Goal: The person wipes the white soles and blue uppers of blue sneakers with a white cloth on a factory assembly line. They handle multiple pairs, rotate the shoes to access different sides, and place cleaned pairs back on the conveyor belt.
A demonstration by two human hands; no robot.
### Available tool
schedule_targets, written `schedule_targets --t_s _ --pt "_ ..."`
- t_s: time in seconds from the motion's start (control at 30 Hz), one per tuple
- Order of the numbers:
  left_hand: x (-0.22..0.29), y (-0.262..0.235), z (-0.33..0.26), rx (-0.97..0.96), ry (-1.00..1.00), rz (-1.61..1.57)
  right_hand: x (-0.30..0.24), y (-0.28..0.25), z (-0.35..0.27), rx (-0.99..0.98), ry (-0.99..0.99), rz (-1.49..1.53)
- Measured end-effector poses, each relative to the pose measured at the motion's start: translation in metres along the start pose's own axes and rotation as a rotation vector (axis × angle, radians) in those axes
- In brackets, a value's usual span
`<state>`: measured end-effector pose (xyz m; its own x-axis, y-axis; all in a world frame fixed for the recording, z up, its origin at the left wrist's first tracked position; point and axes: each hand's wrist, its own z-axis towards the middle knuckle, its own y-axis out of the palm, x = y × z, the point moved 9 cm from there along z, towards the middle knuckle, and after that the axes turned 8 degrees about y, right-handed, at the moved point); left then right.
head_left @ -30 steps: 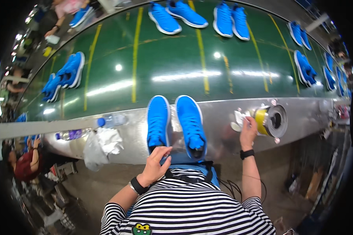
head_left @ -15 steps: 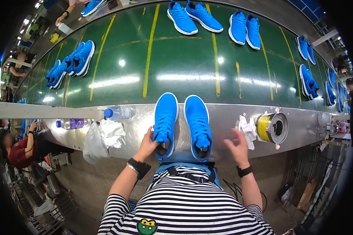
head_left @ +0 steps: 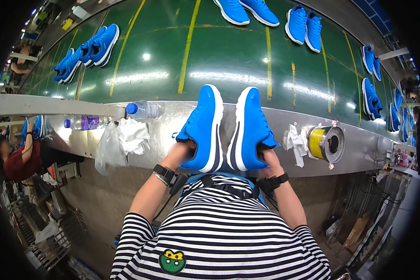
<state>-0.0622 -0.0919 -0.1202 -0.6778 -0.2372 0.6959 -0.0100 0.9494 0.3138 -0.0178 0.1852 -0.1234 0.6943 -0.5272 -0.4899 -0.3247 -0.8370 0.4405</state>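
Two blue sneakers [head_left: 202,122] with white soles are tilted on edge in front of me, toes away, their soles turned toward each other with a gap between. My left hand [head_left: 178,155] grips the left sneaker at its ankle opening, fingers tucked inside and out of sight. On the other side, my right hand [head_left: 270,163] has hold of the right sneaker [head_left: 254,123] the same way, its fingers mostly hidden by the collar. Both shoes are over the near edge of the metal ledge [head_left: 172,116].
Beyond the ledge lies a green belt [head_left: 158,51] carrying several pairs of blue sneakers [head_left: 304,28]. Bottles [head_left: 142,110], white tissue and a plastic bag [head_left: 109,147] sit at left; crumpled paper [head_left: 296,142] and a round can [head_left: 329,143] at right. A co-worker [head_left: 16,158] is far left.
My right hand has come in from the right and taken the right sneaker. Both shoes have been tipped from standing upright so their soles face inward. The view has shifted slightly.
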Motion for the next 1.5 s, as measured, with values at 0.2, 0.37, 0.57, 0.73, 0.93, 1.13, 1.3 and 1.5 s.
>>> schedule_targets --t_s 0.2,0.37,0.57,0.73,0.93,1.13,1.3,1.5 --pt "-0.001 -0.001 0.003 -0.008 0.017 -0.090 0.003 -0.002 0.002 0.071 -0.019 -0.015" --pt "0.004 0.000 0.003 -0.044 0.007 -0.049 0.011 -0.002 0.009 0.032 -0.019 -0.071" --pt "0.009 0.006 0.005 -0.082 0.052 -0.116 0.006 0.005 0.012 -0.090 -0.145 -0.025" --pt "0.013 0.007 0.003 -0.062 0.025 -0.134 0.006 0.006 0.012 -0.055 -0.114 -0.120" --pt "0.015 0.005 0.001 -0.083 0.018 -0.082 0.000 0.021 0.006 -0.039 -0.059 -0.018" --pt "-0.006 -0.005 0.016 -0.100 0.036 -0.223 0.009 -0.005 0.023 -0.177 -0.188 -0.090" --pt "0.028 0.013 -0.002 -0.156 0.152 -0.065 0.011 -0.016 0.028 -0.184 -0.127 -0.069" --pt "0.045 -0.003 -0.010 -0.214 0.349 0.144 -0.039 0.014 -0.013 0.013 -0.266 -0.452"
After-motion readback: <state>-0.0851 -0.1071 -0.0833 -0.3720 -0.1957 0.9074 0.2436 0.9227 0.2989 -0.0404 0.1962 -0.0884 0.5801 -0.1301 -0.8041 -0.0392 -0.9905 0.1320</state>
